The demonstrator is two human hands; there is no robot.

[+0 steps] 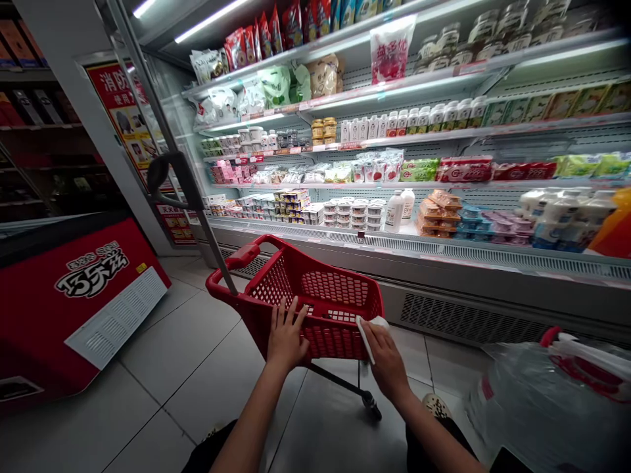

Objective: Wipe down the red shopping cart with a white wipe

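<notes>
Two bare hands worked at the near wall of a red shopping basket that stood on small wheels on the tiled floor. The left hand lay flat against the outside of the basket's mesh wall, its fingers spread apart and pointing up, their tips reaching the rim. The right hand held a white cloth; the fingers were curled together around it, pressing it to the basket's right near corner. The cloth stuck out just above and to the left of those fingers, touching the mesh and rim. Between the two hands ran a bare stretch of the red wall.

Beyond the fingertips, the basket's interior showed only red mesh. Its long dark pull handle rose up and away, left of the left hand's fingers. Farther past the fingers stood an open chilled display case, its lit shelves filled with cartons, cups and bottles. Well to the left of the left hand sat a red chest freezer. Just right of the right forearm lay a clear plastic bag over another red basket; its contents could not be made out.
</notes>
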